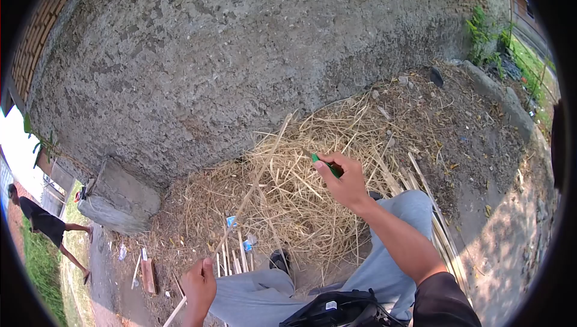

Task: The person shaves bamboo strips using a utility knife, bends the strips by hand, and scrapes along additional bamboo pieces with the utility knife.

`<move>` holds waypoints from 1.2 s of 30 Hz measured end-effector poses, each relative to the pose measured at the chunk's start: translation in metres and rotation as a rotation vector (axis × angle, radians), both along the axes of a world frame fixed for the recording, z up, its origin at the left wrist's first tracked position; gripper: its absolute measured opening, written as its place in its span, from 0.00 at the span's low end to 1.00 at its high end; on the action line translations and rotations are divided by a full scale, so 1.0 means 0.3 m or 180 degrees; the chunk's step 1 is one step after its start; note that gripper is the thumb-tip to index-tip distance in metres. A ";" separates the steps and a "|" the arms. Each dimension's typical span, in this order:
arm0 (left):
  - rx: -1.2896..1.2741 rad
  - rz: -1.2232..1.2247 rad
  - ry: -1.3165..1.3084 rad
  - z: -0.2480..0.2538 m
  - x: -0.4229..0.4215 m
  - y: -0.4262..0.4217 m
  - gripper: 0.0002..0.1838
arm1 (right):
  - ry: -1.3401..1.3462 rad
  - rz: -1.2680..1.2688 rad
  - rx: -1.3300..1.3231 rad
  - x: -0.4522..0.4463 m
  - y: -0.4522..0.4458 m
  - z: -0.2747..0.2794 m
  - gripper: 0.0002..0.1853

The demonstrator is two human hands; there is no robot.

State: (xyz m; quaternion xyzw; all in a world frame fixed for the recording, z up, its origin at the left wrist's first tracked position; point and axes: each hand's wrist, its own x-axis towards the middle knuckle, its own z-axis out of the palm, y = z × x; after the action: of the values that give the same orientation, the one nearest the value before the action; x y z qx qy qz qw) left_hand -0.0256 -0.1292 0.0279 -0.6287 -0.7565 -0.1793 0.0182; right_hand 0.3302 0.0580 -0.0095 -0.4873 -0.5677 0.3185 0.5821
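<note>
My left hand point(199, 286) is closed around a long thin bamboo strip point(256, 181), which slants up and away to the foot of the wall. In my right hand point(347, 180) is a knife with a green handle point(317, 158), its short blade pointing up and left. The blade is to the right of the strip and apart from it. Below both lies a wide heap of pale shavings point(300, 201) on the ground.
A rough grey wall point(240, 56) rises ahead, with a concrete block point(123, 198) at its left. Bamboo strips point(445, 237) lie by my right leg, others near my left foot. A brown wood piece point(148, 276) is at lower left. Another person point(48, 222) walks at far left.
</note>
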 end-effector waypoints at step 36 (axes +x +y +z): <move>-0.0693 0.0391 -0.2977 -0.162 0.238 -0.367 0.22 | -0.1544 0.0316 0.1837 -0.137 -0.063 -0.127 0.08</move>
State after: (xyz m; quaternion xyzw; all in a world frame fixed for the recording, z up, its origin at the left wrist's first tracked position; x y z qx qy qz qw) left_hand 0.0458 -0.2393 -0.0208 -0.4330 -0.7337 -0.3612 -0.3792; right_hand 0.2891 0.0392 -0.0475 -0.3365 -0.7783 0.0487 0.5279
